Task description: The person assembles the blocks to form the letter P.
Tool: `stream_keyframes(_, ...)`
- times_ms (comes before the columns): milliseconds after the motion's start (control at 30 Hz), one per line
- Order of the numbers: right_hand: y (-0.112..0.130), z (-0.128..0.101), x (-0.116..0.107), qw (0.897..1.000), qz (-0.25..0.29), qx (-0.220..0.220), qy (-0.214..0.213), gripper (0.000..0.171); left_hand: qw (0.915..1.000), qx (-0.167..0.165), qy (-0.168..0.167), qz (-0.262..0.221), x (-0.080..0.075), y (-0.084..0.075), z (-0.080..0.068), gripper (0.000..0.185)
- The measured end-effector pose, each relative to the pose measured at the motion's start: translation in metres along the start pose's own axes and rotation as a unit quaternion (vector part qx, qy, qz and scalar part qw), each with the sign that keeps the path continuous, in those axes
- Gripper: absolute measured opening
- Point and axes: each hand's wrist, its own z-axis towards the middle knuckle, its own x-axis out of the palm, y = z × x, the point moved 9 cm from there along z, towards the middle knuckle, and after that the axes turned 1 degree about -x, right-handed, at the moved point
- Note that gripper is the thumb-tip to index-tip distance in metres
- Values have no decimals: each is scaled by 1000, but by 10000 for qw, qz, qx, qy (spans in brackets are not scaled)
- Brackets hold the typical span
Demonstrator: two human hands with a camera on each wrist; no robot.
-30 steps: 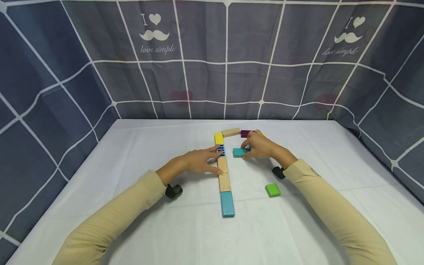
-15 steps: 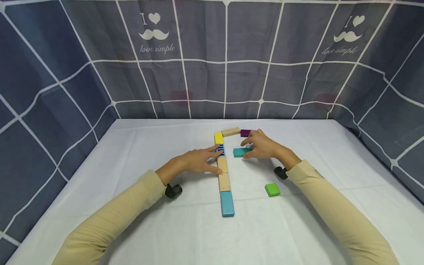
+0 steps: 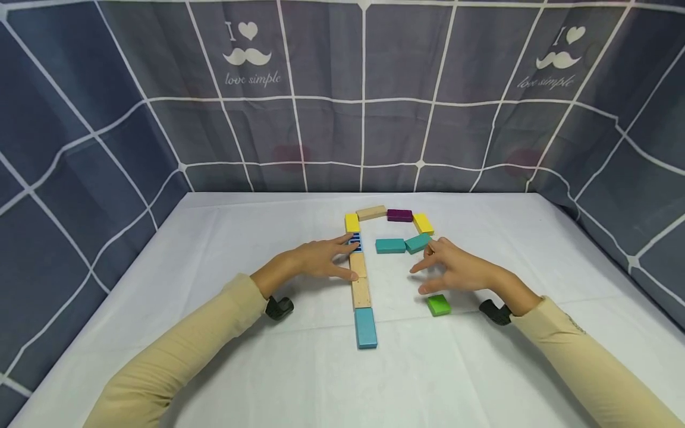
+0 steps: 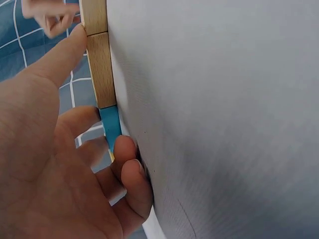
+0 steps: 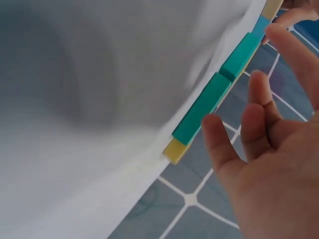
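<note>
In the head view my left hand lies along a straight column of blocks, its fingertips at a blue-and-white patterned block and its thumb at a wooden block. A second wooden block and a blue block continue the column toward me. My right hand hovers with fingers spread and nothing in them, just beyond a green block. Two teal blocks, one straight and one angled, lie end to end beyond it; they also show in the right wrist view.
A yellow block tops the column. From it a wooden block, a purple block and another yellow block curve round to the teal pair. A white cloth covers the table; a grey checked curtain hangs behind.
My right hand has let go of the teal blocks and moved right and toward me, over near the green block. The angled teal block and right yellow block now show. My left hand stays put.
</note>
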Motion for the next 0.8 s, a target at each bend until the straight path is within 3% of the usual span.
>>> stream_keyframes(167,2,-24,10,9994,-223,161,230,50,10000,27,-7,41,1,0,0,88)
stream_keyframes(400,5,-39,9,9981,-465,216,336,37,9999,120,-86,-4,-1,-1,0,88)
stream_keyframes(567,8,-34,10,9977,-652,31,206,30,9999,109,-105,-24,-1,0,1,88)
stream_keyframes(800,20,-3,0,9964,-687,-175,-455,30,9997,115,-159,-127,-1,1,2,89)
